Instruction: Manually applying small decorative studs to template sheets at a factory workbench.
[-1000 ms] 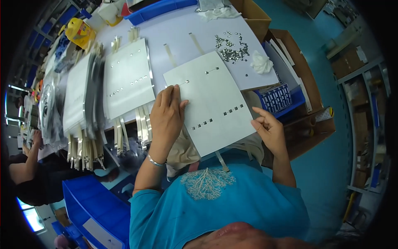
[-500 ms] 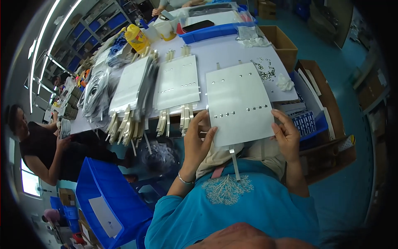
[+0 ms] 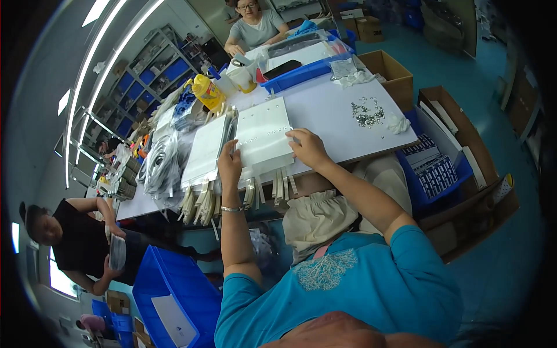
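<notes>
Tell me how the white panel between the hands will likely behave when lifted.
The white panel is probably fairly stiff, since it looks flat and uncreased. It may slide easily, as its smooth surface has a sheen. The narrow strips hanging by its near edge could swing.

A bright yellow plastic jug (image 3: 209,94) stands toward the far side of a white-topped desk (image 3: 325,119), left of a shallow blue plastic tray (image 3: 307,74) and a flat black rectangular object (image 3: 282,69). A crumpled white tissue (image 3: 398,123) lies near the right edge, an open brown cardboard box (image 3: 399,87) just beyond. Across the room, a co-worker in a grey top (image 3: 258,33) sits before grey metal shelving (image 3: 137,74); a large blue plastic bin (image 3: 152,277) fills the left foreground.
</notes>
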{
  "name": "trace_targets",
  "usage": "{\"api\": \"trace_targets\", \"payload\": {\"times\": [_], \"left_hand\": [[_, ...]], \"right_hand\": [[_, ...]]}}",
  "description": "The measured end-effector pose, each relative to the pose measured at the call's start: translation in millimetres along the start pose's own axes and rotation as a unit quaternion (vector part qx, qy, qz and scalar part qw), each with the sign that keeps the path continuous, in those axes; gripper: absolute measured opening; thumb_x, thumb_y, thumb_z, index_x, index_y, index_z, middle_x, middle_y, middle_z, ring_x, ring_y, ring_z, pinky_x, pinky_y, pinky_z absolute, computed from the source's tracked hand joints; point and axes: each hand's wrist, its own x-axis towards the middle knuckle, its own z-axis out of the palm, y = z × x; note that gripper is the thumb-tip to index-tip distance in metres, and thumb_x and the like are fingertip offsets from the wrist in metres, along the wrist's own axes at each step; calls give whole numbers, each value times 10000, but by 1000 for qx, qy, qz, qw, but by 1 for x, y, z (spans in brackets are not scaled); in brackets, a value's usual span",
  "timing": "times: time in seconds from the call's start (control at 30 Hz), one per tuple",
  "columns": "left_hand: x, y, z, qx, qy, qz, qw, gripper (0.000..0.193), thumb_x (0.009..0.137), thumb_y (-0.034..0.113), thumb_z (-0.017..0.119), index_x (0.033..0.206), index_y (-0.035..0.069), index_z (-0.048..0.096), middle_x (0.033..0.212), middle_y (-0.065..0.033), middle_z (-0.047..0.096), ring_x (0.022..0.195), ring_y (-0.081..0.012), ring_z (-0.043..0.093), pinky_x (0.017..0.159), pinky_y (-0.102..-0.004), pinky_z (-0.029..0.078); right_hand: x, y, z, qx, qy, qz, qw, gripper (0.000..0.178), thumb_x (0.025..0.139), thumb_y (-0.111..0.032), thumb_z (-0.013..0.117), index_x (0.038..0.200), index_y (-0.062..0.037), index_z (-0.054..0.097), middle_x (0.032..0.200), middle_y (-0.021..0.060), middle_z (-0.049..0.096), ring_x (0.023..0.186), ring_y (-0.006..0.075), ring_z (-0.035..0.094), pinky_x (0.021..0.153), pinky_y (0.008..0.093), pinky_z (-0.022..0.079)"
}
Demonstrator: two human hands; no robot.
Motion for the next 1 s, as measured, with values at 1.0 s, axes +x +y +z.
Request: {"api": "trace_targets", "payload": {"times": [1.0], "left_hand": [[-5, -23, 29, 177, -173, -152, 957, 754, 1077, 527, 636, 1603, 10, 477, 1542, -323, 578, 1433, -473, 563, 1171, -520, 474]], "right_hand": [[-17, -2, 20, -276, -150, -5, 949, 457, 1036, -399, 703, 1257, 0, 673, 1165, 202, 717, 984, 406, 772, 839, 538, 618]]}}
